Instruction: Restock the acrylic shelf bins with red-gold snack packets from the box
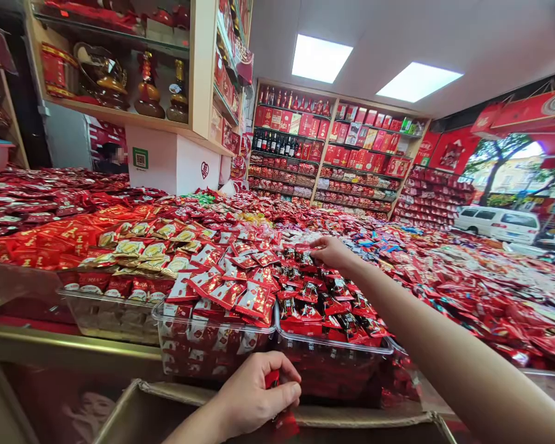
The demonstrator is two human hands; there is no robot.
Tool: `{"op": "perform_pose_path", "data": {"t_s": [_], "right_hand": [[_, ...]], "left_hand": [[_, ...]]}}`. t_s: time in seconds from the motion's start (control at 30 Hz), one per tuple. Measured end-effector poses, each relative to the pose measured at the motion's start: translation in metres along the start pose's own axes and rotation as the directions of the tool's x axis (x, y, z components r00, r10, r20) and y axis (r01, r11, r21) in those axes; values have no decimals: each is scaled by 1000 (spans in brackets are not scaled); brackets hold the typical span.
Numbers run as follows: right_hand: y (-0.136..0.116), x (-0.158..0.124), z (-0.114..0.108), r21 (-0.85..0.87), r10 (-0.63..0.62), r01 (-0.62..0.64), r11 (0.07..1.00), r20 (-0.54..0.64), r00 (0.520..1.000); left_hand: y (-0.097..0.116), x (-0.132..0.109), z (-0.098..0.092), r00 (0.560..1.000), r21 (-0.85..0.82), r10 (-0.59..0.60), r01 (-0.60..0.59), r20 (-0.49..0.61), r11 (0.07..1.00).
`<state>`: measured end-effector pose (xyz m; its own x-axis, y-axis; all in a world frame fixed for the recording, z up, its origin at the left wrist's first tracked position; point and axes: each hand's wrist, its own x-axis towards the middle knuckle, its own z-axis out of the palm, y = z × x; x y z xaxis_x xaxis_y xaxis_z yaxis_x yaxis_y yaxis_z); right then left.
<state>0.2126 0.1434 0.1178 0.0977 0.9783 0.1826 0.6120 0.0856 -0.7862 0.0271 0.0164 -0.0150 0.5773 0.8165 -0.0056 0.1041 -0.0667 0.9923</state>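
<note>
The person's left hand (264,391) is curled above a cardboard box (365,420), thumb and fingers closed on a red packet (287,425). The packet lies inside the curl of the fingers, part of it showing in the gap between forefinger and thumb and part hanging below the hand; the rest is covered by the fingers, its lower end is blurred, and whether it is one packet or several cannot be told. The right hand (333,251) reaches out over the far end of the black-and-red packets (309,290), which are heaped in a clear tub (333,350). Its fingertips are at the packets, but whether they grip one cannot be told. Just left of that heap, red-and-white packets (231,287) fill a second tub (215,325). The box is cut off by the bottom edge, its inside dark, and the print on the packets is too small to read.
</note>
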Motion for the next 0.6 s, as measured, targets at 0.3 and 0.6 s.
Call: {"op": "perform_pose_path", "data": {"t_s": [0.3, 0.6], "right_hand": [[17, 16, -35, -102, 18, -35, 994, -168, 986], [27, 40, -27, -177, 42, -71, 982, -161, 986]], "left_hand": [[3, -3, 1, 1000, 37, 7, -7, 1, 999], [0, -1, -1, 1000, 24, 11, -11, -4, 1000]]}}
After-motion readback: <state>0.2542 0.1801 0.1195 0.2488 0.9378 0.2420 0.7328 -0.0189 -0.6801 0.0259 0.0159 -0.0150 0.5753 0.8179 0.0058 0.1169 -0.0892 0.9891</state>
